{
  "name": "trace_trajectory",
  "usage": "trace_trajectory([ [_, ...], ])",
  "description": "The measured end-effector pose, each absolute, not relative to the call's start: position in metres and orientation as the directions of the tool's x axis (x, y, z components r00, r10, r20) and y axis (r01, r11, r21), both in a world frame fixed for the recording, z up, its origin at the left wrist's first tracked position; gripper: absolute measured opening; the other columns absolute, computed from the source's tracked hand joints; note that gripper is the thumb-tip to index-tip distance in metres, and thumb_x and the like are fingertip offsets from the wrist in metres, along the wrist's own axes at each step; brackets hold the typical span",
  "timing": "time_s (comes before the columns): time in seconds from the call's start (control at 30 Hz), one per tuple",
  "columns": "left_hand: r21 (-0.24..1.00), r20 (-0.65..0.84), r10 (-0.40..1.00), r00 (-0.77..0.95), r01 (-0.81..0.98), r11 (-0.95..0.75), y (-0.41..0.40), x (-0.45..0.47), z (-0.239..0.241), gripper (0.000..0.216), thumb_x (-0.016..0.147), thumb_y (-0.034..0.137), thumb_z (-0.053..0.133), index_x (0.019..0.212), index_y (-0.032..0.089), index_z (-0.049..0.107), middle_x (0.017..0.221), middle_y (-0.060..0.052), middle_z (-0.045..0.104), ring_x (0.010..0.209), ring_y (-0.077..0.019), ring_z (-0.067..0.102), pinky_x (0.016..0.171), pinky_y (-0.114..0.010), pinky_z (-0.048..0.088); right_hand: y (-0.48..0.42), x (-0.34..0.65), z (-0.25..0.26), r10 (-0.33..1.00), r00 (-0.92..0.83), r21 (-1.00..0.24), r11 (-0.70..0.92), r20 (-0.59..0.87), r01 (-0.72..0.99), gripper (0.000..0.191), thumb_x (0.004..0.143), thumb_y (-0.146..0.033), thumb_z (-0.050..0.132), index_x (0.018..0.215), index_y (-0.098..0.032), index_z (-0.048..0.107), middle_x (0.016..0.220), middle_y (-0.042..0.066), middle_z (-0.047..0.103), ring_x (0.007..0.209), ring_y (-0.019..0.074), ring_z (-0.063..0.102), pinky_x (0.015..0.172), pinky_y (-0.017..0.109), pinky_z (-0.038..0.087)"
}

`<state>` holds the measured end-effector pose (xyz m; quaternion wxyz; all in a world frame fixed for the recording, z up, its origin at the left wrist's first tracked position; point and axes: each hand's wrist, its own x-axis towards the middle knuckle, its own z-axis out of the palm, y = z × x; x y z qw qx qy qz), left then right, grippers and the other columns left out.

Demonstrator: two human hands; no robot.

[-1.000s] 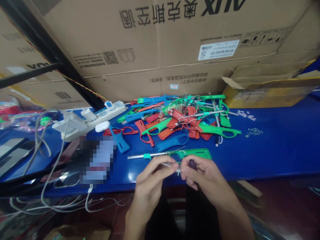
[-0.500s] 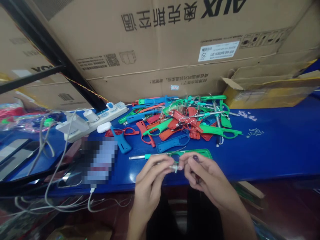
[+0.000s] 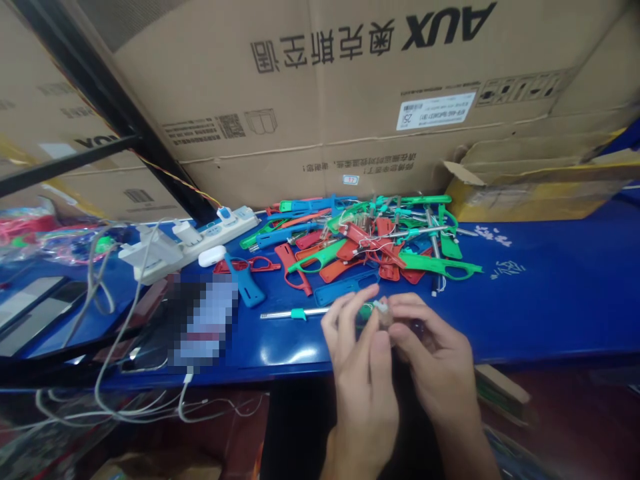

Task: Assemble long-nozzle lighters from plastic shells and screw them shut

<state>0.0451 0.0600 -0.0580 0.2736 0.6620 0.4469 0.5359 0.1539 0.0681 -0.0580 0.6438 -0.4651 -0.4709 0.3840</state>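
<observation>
My left hand (image 3: 357, 353) and my right hand (image 3: 433, 357) meet over the front of the blue table (image 3: 550, 300), fingertips pinched together on a small whitish part (image 3: 383, 310). Under them lies a green plastic handle with a metal rod (image 3: 295, 313) sticking out to the left; the hands cover most of the handle. Just behind them is a heap of red, green and blue plastic handles (image 3: 370, 240) with thin wires.
A white power strip (image 3: 193, 237) with plugs and cables lies at the left, a white earbud case (image 3: 211, 255) beside it. A blurred-out object (image 3: 200, 320) and dark screens sit at the front left. Big cardboard boxes (image 3: 350, 100) wall the back; a yellow box (image 3: 540, 190) stands right.
Both hands have shifted right and forward over the green handle, hiding most of it. The pinch on the small part is kept. The view has tilted slightly.
</observation>
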Motion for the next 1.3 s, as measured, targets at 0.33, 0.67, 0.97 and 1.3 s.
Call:
trace_trajectory([
  [0.33,0.653,0.461,0.808,0.367,0.475,-0.589,0.096,0.012,-0.047,0.032,0.105,0.025,0.049,0.135,0.028,0.061,0.155,-0.006,0.049,0.145,-0.0282,0.036,0.118,-0.057,0.035,0.059,0.189,-0.044,0.897,0.152,-0.858,0.33,0.415,0.395,0.009,0.089,-0.033,0.074,0.098,-0.03,0.077,0.097,0.003,0.074,0.076,0.0178,0.067,0.065,0.027,0.053],
  [0.67,0.321,0.414,0.829,0.375,0.792,-0.519,0.127,0.008,-0.045,0.021,0.099,0.032,0.061,0.094,0.018,0.076,0.137,-0.013,0.062,0.138,-0.039,0.043,0.11,-0.062,0.037,0.067,0.221,-0.062,0.933,-0.105,-0.687,0.326,0.343,0.65,0.02,0.095,-0.042,0.065,0.1,-0.028,0.079,0.103,0.006,0.072,0.089,0.0207,0.071,0.077,0.029,0.057],
  [0.97,0.348,0.397,0.862,0.317,0.817,-0.46,0.132,0.024,-0.053,0.014,0.094,0.022,0.067,0.084,0.018,0.076,0.117,-0.013,0.069,0.118,-0.0356,0.056,0.099,-0.059,0.045,0.066,0.227,-0.07,0.96,-0.13,-0.735,0.275,0.249,0.62,0.023,0.097,-0.042,0.063,0.108,-0.03,0.079,0.117,0.005,0.077,0.11,0.0276,0.073,0.096,0.039,0.058],
  [1.3,0.382,0.358,0.859,0.366,0.782,-0.493,0.135,0.011,-0.041,0.01,0.092,0.017,0.069,0.082,0.02,0.071,0.114,-0.009,0.07,0.112,-0.0314,0.058,0.098,-0.054,0.043,0.068,0.221,-0.069,0.967,-0.182,-0.775,0.253,0.179,0.579,0.023,0.097,-0.043,0.063,0.112,-0.032,0.077,0.115,0.003,0.078,0.107,0.0273,0.073,0.095,0.041,0.058],
])
